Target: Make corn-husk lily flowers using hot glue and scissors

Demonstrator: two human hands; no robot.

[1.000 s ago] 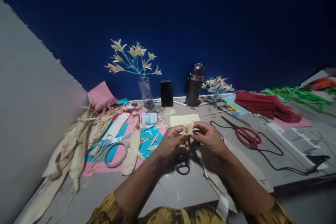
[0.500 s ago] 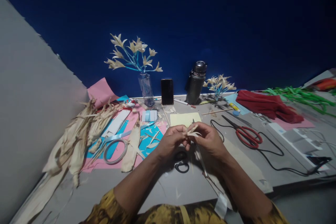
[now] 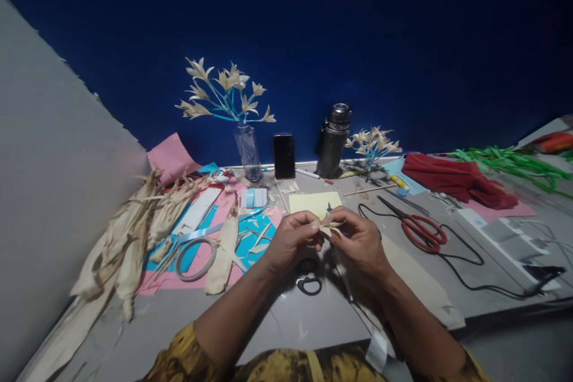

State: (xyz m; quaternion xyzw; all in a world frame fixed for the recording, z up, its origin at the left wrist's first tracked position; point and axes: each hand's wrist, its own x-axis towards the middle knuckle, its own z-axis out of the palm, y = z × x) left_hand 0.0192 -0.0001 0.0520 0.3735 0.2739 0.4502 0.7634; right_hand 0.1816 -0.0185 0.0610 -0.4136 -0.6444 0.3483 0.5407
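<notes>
My left hand (image 3: 296, 237) pinches the base of a small pale corn husk flower (image 3: 330, 227) at the middle of the table. From the other side, the closed fingers of my right hand (image 3: 357, 237) grip its pointed petals. Under my hands lies a pair of black-handled scissors (image 3: 310, 285), its blades mostly hidden. A thin cord or stick (image 3: 351, 295) runs below my right hand toward the table's front edge. Just beyond my fingers lies a pale yellow paper pad (image 3: 308, 202).
Dried corn husks (image 3: 138, 233) and a grey tape roll (image 3: 196, 258) cover the left. Behind stand a glass vase (image 3: 249, 152) of husk flowers, a phone (image 3: 284, 156) and a flask (image 3: 333, 140). Red-handled scissors (image 3: 423, 233), a red cloth (image 3: 456, 182) and a power strip (image 3: 496, 245) lie right.
The husk flower has turned slightly between my fingers, its petals now lying flatter toward my right hand. Both hands stay in nearly the same place.
</notes>
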